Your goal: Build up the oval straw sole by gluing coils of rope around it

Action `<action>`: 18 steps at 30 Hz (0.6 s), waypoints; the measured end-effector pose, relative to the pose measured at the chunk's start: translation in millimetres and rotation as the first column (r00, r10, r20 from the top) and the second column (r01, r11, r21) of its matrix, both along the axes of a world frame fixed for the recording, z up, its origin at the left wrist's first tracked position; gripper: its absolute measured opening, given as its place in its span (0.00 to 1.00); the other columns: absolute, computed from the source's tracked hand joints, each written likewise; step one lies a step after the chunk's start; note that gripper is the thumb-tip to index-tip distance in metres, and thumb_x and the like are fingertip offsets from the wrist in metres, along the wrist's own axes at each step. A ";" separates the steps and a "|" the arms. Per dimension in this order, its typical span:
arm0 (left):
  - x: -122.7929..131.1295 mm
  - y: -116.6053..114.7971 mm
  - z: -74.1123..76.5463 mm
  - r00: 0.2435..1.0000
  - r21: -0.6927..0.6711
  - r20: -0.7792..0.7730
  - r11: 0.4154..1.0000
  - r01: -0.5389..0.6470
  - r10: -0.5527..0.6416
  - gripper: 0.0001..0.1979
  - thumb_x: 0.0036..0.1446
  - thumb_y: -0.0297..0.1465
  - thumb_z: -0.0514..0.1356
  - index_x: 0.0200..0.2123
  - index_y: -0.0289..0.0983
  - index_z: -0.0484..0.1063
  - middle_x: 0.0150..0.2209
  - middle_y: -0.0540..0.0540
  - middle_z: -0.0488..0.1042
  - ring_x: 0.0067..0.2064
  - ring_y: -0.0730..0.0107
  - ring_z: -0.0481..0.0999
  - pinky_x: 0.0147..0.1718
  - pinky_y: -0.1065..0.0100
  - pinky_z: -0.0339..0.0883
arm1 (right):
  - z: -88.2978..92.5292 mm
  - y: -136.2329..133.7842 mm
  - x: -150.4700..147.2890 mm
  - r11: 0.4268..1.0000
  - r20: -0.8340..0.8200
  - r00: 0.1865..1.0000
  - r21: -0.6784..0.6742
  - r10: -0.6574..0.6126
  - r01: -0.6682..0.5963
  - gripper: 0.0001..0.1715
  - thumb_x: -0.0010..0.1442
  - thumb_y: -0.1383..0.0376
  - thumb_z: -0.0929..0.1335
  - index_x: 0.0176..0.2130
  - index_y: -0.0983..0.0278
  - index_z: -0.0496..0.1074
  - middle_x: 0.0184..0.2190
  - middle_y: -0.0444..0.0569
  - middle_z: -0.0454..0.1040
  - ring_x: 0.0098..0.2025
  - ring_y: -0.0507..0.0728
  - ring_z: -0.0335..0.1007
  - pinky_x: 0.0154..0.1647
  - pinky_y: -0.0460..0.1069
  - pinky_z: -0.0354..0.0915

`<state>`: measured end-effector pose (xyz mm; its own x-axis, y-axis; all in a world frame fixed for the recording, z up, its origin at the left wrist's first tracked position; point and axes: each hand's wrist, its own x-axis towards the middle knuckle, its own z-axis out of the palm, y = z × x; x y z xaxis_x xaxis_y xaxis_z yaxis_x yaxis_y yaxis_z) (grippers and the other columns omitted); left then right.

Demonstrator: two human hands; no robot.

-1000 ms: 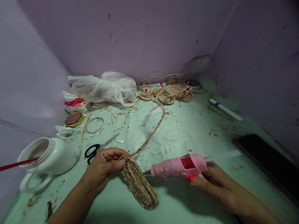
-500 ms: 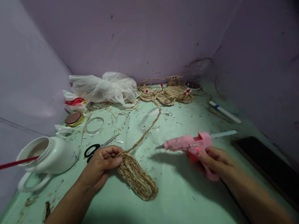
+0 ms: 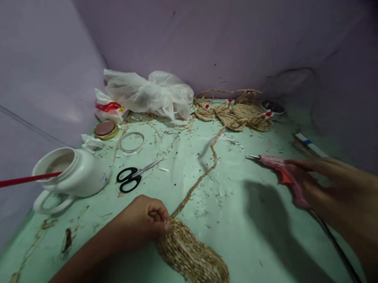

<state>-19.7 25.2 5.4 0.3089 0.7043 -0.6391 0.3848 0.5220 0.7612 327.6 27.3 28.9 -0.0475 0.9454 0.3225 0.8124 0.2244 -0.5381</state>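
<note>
My left hand is closed, its fingers pinching the near end of an oval coiled straw mat on the pale green table. A braided straw cord runs from the mat back to a pile of woven straw pieces by the wall. My right hand is out to the right, closed round the handle of a pink glue gun. The gun's metal nozzle points left, low over the table and well apart from the mat. Its black cable trails toward me.
Black-handled scissors lie left of the cord. A white jug with a red stick in it stands at the left. A clear plastic bag, a round lid, a tape ring and a white stick lie around. Walls close in on three sides.
My right hand has carried the glue gun away from the mat, to the right and farther back. The left hand stays pinched on the mat. The view has shifted down and left.
</note>
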 end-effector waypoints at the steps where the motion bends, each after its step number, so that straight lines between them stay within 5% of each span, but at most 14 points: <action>1: -0.5 -1.2 -0.5 1.000 0.000 -0.006 1.000 0.006 -0.006 0.06 0.37 0.31 0.64 0.20 0.35 0.71 0.14 0.55 0.65 0.18 0.78 0.59 0.18 0.75 0.50 | 5.4 -1.9 -20.2 0.994 0.074 0.997 0.100 0.026 -0.033 0.11 0.61 0.65 0.65 0.44 0.59 0.72 0.41 0.52 0.78 0.39 0.64 0.75 0.33 0.55 0.69; 3: -0.2 -2.5 0.5 1.000 0.004 -0.009 1.000 0.015 -0.015 0.05 0.38 0.31 0.63 0.21 0.36 0.71 0.15 0.55 0.66 0.18 0.77 0.59 0.18 0.75 0.50 | 10.8 0.2 -60.9 0.911 0.206 0.910 0.135 0.359 -0.390 0.14 0.59 0.72 0.62 0.44 0.61 0.72 0.42 0.51 0.79 0.46 0.62 0.74 0.55 0.63 0.61; 6: 1.2 -1.8 5.2 1.000 0.008 0.001 1.000 0.021 -0.021 0.05 0.38 0.31 0.62 0.20 0.36 0.70 0.15 0.56 0.64 0.19 0.77 0.58 0.18 0.75 0.50 | 8.3 22.2 -102.0 0.766 0.354 0.711 -0.023 0.607 -0.643 0.27 0.52 0.79 0.60 0.49 0.67 0.70 0.49 0.54 0.76 0.57 0.63 0.66 0.61 0.66 0.53; 12: -3.8 3.0 6.0 0.994 0.035 -0.075 0.996 0.086 -0.083 0.04 0.37 0.31 0.60 0.18 0.37 0.69 0.14 0.55 0.65 0.18 0.75 0.60 0.17 0.75 0.51 | 8.4 84.4 -94.3 0.765 0.648 0.511 -0.180 0.565 -0.618 0.20 0.54 0.78 0.61 0.41 0.67 0.75 0.40 0.55 0.79 0.45 0.61 0.74 0.62 0.65 0.49; 16: -7.2 2.9 2.4 0.975 0.107 -0.198 0.987 0.120 -0.097 0.04 0.38 0.31 0.60 0.18 0.37 0.72 0.14 0.53 0.67 0.18 0.74 0.62 0.17 0.75 0.53 | 10.3 67.9 -78.6 0.756 0.738 0.397 -0.230 0.546 -0.612 0.14 0.53 0.77 0.61 0.30 0.64 0.73 0.20 0.47 0.74 0.24 0.58 0.72 0.54 0.64 0.59; 18: -6.9 2.3 3.0 0.968 0.135 -0.231 0.982 0.132 -0.098 0.04 0.38 0.31 0.60 0.18 0.37 0.72 0.15 0.52 0.68 0.19 0.72 0.63 0.17 0.74 0.55 | 6.1 46.2 -77.5 0.768 0.728 0.428 -0.209 0.536 -0.606 0.12 0.50 0.76 0.63 0.27 0.63 0.71 0.17 0.46 0.71 0.19 0.58 0.70 0.35 0.57 0.67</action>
<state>-26.6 27.5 8.3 0.2555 0.7643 -0.5920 0.6037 0.3522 0.7152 250.1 73.6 34.9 -0.8092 0.5871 -0.0211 0.5730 0.7966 0.1926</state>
